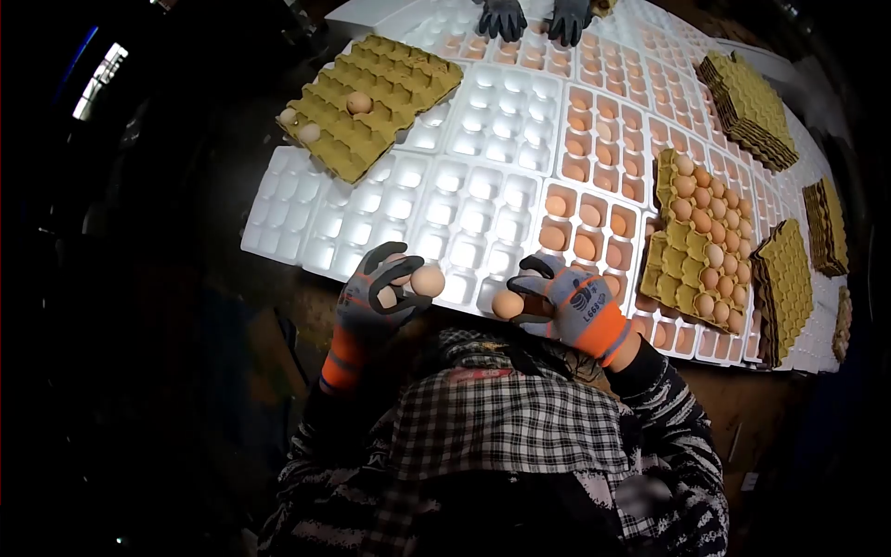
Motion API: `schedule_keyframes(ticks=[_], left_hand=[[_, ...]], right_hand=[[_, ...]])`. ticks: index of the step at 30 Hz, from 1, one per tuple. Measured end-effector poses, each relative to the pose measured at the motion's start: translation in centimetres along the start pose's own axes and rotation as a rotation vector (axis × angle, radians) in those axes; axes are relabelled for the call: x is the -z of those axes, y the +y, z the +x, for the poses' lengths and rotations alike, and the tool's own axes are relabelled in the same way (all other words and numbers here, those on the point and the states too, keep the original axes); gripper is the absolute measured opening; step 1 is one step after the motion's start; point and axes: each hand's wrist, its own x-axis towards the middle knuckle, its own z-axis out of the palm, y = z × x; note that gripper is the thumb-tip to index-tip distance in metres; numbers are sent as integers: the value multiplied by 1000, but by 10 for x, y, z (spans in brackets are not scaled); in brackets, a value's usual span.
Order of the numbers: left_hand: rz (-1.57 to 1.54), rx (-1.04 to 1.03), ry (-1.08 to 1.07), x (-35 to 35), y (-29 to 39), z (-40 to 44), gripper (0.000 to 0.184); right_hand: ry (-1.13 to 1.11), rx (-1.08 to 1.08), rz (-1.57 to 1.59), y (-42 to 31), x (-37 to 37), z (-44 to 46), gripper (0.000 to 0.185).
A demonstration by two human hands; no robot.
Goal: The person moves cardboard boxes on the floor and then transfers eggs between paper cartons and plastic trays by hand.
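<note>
My left hand (pixel 371 299), in a grey glove with an orange cuff, is closed around eggs; one egg (pixel 428 280) shows at the fingertips, others against the palm. Opposite it, my right hand (pixel 577 302) pinches a brown egg (pixel 508 304) with its fingertips; whether it hides more cannot be seen. Both hands are above the near edge of white moulded trays. Bare cups show in the white tray (pixel 470 212) between them. Just past my right hand, brown eggs (pixel 585 247) sit in the cups of another white tray (pixel 632 223).
A yellowish pulp tray (pixel 390 79) with a few eggs lies back left. Another pulp tray (pixel 666 269), partly filled with eggs, rests at right, near stacked pulp trays (pixel 750 107). Across the table are another person's dark-gloved hands (pixel 534 20).
</note>
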Motion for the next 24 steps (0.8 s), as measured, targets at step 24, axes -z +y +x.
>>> schedule_keyframes(ticks=[24], left_hand=[[188, -248, -270, -89, -5, 75, 54]], right_hand=[[430, -119, 85, 11, -35, 13, 49]])
